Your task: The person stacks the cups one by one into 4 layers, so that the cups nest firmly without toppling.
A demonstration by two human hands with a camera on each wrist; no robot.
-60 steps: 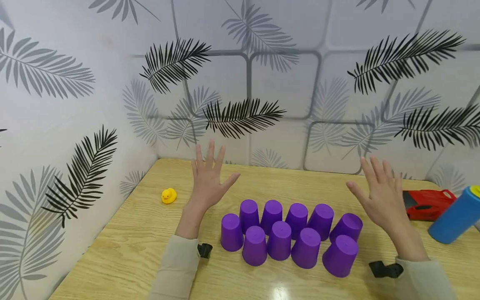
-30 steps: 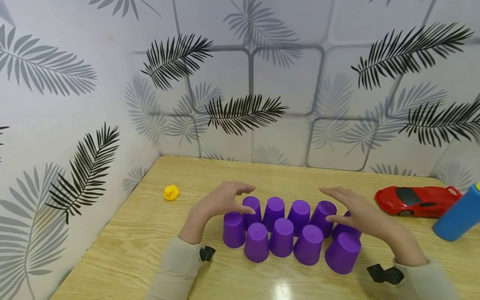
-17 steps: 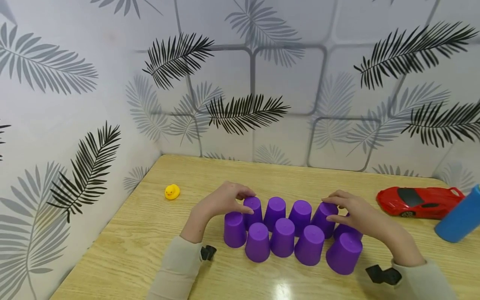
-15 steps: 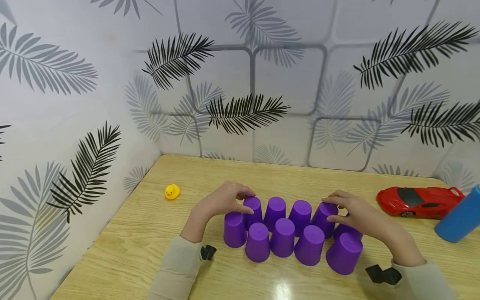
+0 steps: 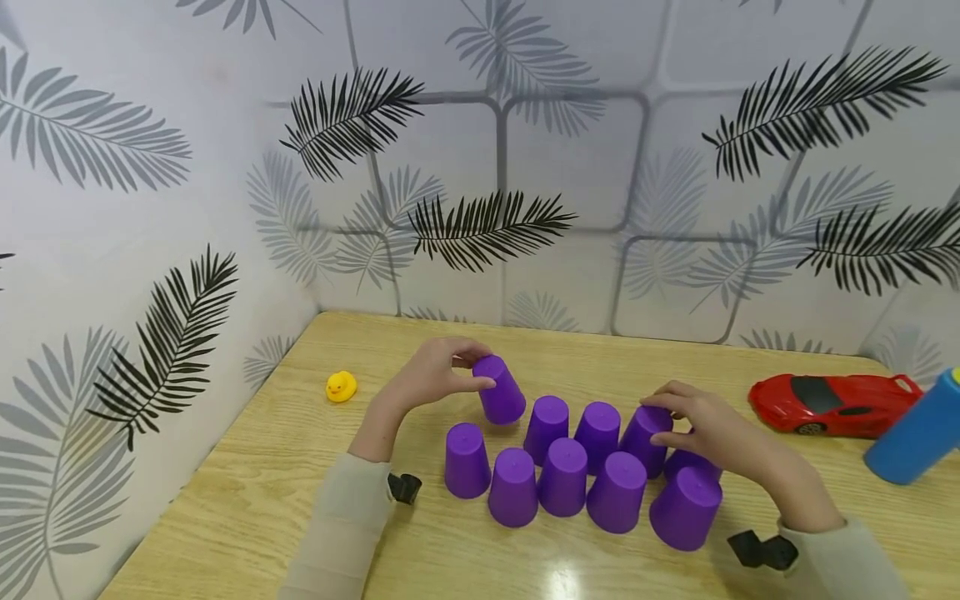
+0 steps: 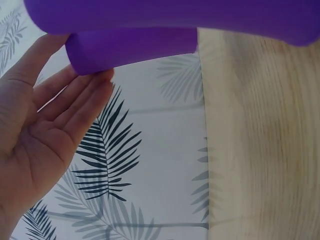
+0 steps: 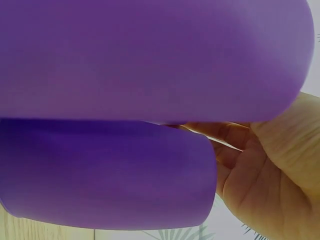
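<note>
My left hand (image 5: 435, 372) pinches a purple cup (image 5: 501, 392) near its closed top, thumb on the near side and fingers behind. That cup is tilted and stands apart from the others, behind the rows. In the left wrist view the fingertips lie against the held cup (image 6: 135, 47), and a nearer cup crosses the top. My right hand (image 5: 712, 425) grips the top of a back-row cup (image 5: 643, 437), which is upside down among its neighbours. Nearby cups (image 7: 107, 175) hide most of the right fingers in the right wrist view. Several other upside-down purple cups (image 5: 562, 477) stand in two rows.
A yellow rubber duck (image 5: 341, 387) sits at the table's left. At the right are a red toy car (image 5: 832, 404) and a slanting blue cylinder (image 5: 911, 433). The wooden table (image 5: 285, 500) meets a leaf-patterned wall (image 5: 555, 275) at the back.
Both hands came down onto the cups from above. Since half a second ago, the left hand has drawn its cup out of the back row, away and slightly left. The right hand stays on its cup.
</note>
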